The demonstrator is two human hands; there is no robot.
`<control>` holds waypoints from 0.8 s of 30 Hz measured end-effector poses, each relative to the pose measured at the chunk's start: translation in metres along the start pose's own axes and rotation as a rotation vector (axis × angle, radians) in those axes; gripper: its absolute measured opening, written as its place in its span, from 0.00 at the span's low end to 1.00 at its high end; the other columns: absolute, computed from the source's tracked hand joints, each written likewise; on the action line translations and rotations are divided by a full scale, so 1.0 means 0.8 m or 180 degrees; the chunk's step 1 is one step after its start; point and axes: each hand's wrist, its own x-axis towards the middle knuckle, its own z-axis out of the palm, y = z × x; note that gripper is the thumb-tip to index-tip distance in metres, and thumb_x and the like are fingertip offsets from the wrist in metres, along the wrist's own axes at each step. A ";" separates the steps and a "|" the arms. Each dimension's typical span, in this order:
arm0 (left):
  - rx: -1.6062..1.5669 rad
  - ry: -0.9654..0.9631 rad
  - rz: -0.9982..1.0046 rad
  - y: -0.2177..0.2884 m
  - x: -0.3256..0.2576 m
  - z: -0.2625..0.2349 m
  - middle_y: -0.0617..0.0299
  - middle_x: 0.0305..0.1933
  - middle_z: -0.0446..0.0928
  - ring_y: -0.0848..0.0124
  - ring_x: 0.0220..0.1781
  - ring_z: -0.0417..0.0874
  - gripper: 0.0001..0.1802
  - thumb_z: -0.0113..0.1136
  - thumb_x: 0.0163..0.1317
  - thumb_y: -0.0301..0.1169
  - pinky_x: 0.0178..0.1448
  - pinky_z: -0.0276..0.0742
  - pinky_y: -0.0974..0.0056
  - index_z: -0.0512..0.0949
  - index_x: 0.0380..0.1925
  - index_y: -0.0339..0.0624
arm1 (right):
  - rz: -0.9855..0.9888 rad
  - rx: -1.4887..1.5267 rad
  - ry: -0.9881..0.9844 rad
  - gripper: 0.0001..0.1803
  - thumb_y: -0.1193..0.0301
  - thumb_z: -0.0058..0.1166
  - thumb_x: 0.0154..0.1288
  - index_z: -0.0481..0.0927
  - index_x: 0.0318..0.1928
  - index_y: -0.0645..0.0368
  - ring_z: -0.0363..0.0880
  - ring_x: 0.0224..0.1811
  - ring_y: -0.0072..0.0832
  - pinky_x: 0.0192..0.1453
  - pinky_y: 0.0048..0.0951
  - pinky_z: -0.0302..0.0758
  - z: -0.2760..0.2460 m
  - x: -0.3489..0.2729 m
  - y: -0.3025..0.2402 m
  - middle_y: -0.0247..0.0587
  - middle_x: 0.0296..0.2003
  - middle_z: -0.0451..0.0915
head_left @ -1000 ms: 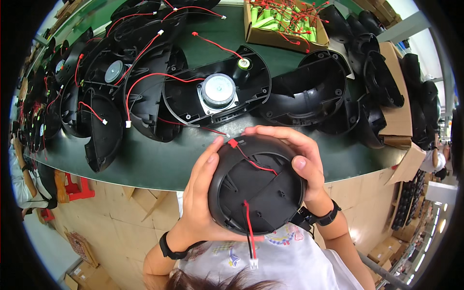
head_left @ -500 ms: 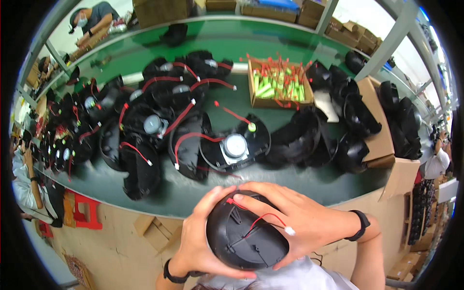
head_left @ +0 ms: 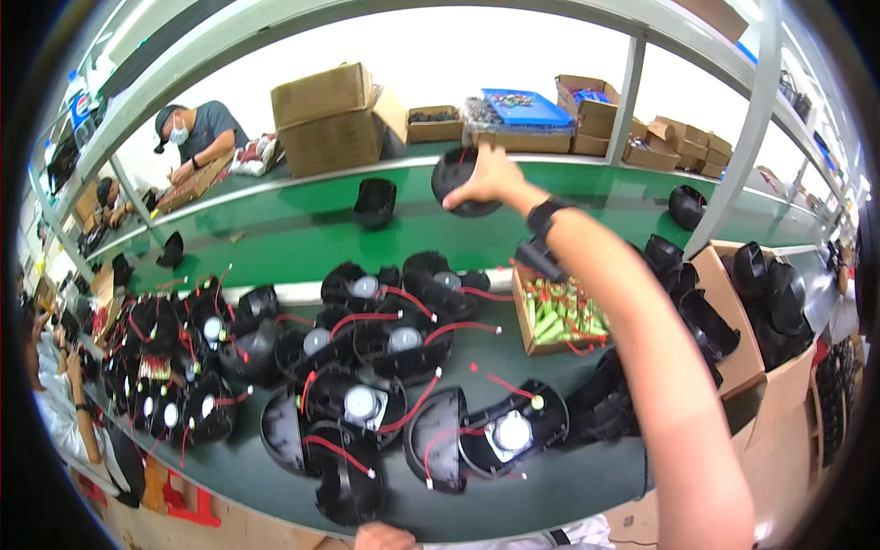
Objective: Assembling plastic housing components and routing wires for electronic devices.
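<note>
My right arm reaches across the bench, and my right hand [head_left: 496, 176] grips a round black plastic housing [head_left: 449, 180] at or just above the green conveyor belt [head_left: 302, 215]. Whether the housing touches the belt, I cannot tell. Only a small part of my left hand [head_left: 383, 537] shows at the bench's near edge; its fingers are hidden. Nearest to it lies a black half shell [head_left: 348, 490] with a red wire. Beside that are an open housing with a round silver speaker [head_left: 511, 433] and another half shell [head_left: 438, 435].
Several black housings with speakers [head_left: 362, 403] and red wires cover the bench's left side. A cardboard tray of green cylindrical cells [head_left: 559, 316] sits right of centre, partly behind my arm. Loose shells [head_left: 374, 203] rest on the belt. A masked person [head_left: 197, 137] works beyond it.
My right hand has carried the housing from in front of me forward to the belt. My left hand has let go of it and dropped to the lower edge. The view has tilted up.
</note>
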 end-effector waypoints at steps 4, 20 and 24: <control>0.0366 -0.0499 0.0038 -0.016 -0.024 -0.002 0.54 0.21 0.72 0.57 0.21 0.74 0.06 0.55 0.54 0.25 0.28 0.69 0.57 0.74 0.20 0.38 | 0.0514 0.0210 -0.0007 0.76 0.42 0.78 0.22 0.51 0.70 0.67 0.70 0.61 0.57 0.60 0.50 0.74 0.087 0.016 0.036 0.63 0.62 0.64; 0.1183 -0.0336 -0.0300 -0.022 -0.016 -0.016 0.53 0.20 0.72 0.57 0.20 0.74 0.08 0.54 0.56 0.23 0.27 0.70 0.57 0.73 0.19 0.38 | -0.1518 -0.0826 -0.0490 0.31 0.56 0.61 0.56 0.75 0.61 0.44 0.80 0.52 0.39 0.59 0.40 0.74 0.163 0.061 -0.163 0.52 0.48 0.81; 0.1179 -0.0256 -0.0009 -0.026 -0.015 -0.013 0.53 0.20 0.72 0.57 0.20 0.73 0.08 0.54 0.57 0.23 0.27 0.70 0.57 0.73 0.19 0.38 | -0.1425 0.0258 -0.0965 0.24 0.67 0.54 0.60 0.75 0.59 0.44 0.80 0.51 0.46 0.56 0.44 0.76 0.198 0.062 -0.134 0.55 0.47 0.80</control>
